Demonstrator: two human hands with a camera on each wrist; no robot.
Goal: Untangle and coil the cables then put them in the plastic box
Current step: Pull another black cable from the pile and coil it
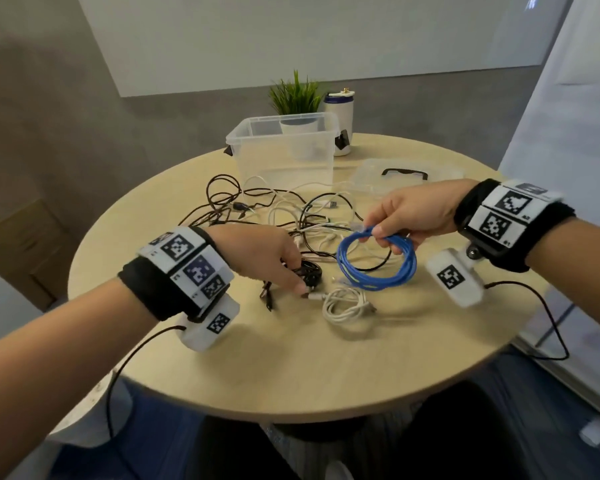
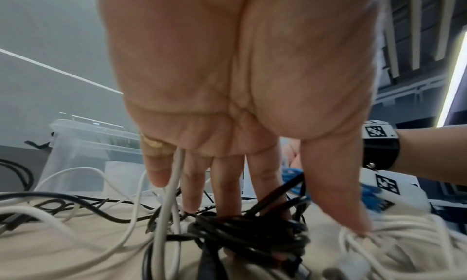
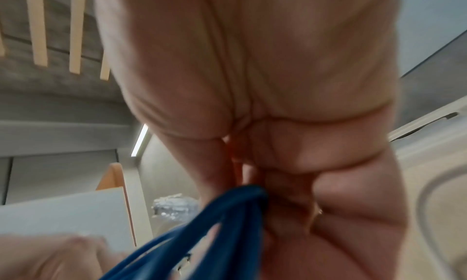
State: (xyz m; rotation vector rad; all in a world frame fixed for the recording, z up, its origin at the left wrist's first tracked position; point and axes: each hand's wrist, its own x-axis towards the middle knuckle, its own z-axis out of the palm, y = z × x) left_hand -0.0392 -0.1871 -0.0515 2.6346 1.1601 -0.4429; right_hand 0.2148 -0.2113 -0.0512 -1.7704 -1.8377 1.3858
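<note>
Visibly, three coils [image 1: 376, 263], one plastic box [image 1: 284, 150].

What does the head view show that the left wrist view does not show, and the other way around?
Only the head view shows the right hand pinching the blue coil, the box lid and the plant. Only the left wrist view shows the left hand's palm, and a white cable between its fingers. Both show the plastic box, the black coil under the fingers and the white coil.
</note>
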